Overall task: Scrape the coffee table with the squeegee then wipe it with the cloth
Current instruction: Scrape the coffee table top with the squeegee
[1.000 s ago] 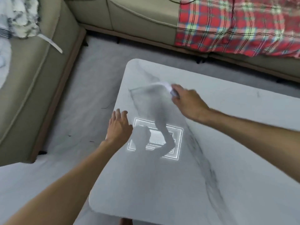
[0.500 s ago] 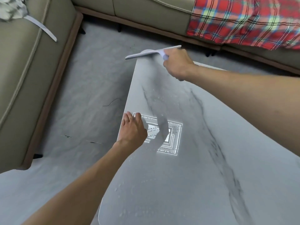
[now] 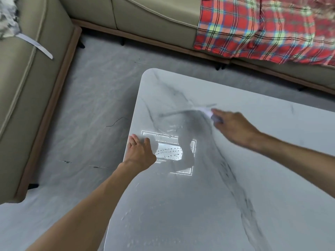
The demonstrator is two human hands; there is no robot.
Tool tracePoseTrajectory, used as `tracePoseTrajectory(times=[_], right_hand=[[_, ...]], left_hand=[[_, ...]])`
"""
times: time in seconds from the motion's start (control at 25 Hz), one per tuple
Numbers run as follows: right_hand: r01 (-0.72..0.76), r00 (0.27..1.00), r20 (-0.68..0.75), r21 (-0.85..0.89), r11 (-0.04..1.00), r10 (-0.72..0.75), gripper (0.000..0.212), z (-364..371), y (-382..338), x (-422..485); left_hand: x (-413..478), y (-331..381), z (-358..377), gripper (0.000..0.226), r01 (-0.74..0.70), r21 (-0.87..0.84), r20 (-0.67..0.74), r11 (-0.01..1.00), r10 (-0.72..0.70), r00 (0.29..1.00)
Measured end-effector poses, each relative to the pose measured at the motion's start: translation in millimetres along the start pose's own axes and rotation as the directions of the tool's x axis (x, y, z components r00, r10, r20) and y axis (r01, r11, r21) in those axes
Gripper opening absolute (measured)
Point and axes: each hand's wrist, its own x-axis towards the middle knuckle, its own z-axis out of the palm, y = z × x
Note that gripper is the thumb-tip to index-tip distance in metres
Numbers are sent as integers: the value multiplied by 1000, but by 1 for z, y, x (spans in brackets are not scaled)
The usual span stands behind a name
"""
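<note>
1. Holding tight, the right hand (image 3: 233,126) was closed around the handle of the squeegee (image 3: 188,110), with the long blade stretched out to the left across the coffee table (image 3: 253,160).
2. Its blade looked blurry, so the hand was probably moving fast. It looked low over the top, but I could not tell for sure if it touched.
3. Flat and open, the left hand (image 3: 140,151) lay on the left edge of the table and held nothing. I think it was there to lean on, so the person could reach far.
4. Little water drops (image 3: 168,153) showed in the bright patch just beside the left hand, and more sat near the front edge. That is why the scraping was needed, and it did not look finished.
5. Half a second earlier the squeegee was at the far corner of the table, partly past the edge. Now it was back nearer the middle, as if starting a new stroke.
6. No cloth could be seen, so the wiping part had not begun.
</note>
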Motion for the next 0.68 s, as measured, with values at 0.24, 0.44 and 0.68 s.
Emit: tracePoseTrajectory(times=[0.24,0.44,0.68], right_hand=[[-177,970,-111,279,944,215,31,-14,-10,75],[-130,984,-128,-16,991,127,38,37,11,21],[-99,994,52,66,993,96,17,34,9,-51]], left_hand=[[4,0,4,48,14,59,0,998,-14,1000],[1,2,6,47,18,101,-12,995,-17,1000],[-19,-5,-12,33,-35,-90,-129,995,23,991]])
